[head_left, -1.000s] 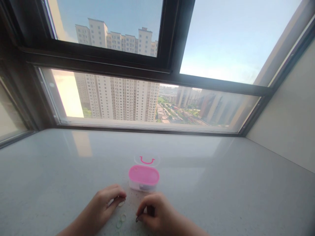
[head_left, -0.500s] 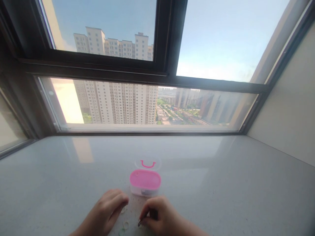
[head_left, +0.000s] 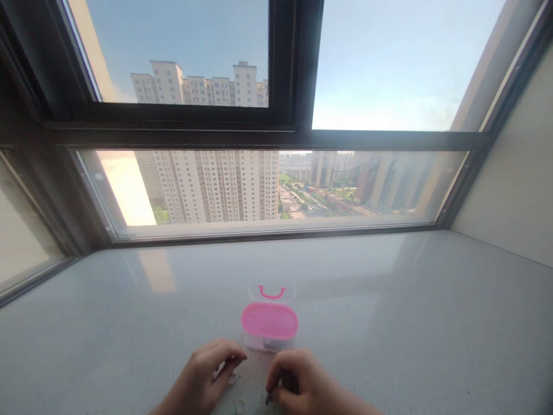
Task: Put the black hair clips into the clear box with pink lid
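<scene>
A small clear plastic box with a pink tray (head_left: 269,326) stands open on the pale stone sill (head_left: 389,311); its clear lid with a pink handle (head_left: 272,291) lies just behind it. My left hand (head_left: 207,380) rests on the sill in front of the box, thumb and forefinger pinched on something tiny and dark. My right hand (head_left: 302,383) is curled beside it, fingers pressed on a small dark item at the fingertips. Small pale rings (head_left: 237,397) lie on the sill between my hands.
A dark-framed window (head_left: 285,135) runs along the back of the sill, with tall buildings outside. A beige wall (head_left: 514,196) closes the right side. A side window pane is at the left.
The view has swung a little, so box and hands sit further right and lower. Both hands stay pinched; my left fingertips now show a dark bit between them.
</scene>
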Demonstrator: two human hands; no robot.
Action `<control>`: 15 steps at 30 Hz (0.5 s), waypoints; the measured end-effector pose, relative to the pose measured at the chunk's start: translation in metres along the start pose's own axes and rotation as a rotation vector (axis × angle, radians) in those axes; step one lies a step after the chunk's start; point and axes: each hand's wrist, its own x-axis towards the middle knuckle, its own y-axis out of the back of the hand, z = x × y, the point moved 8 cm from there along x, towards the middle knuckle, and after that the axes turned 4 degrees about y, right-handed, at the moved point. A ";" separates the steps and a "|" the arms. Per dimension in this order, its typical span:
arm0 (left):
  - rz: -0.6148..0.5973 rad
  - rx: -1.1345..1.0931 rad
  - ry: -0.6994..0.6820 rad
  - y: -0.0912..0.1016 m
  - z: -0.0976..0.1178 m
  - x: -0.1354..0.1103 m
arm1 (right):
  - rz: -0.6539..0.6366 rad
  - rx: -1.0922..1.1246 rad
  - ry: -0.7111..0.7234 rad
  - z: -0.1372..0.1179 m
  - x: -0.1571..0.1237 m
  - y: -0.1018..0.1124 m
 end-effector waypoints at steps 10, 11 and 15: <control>-0.011 -0.015 0.025 0.004 0.009 0.003 | 0.015 -0.003 0.038 -0.001 0.000 0.003; -0.003 -0.009 0.040 0.004 0.007 0.003 | 0.019 0.005 0.034 -0.001 0.000 0.004; 0.022 -0.004 0.109 0.005 -0.003 0.003 | 0.024 0.049 0.012 0.000 0.000 0.004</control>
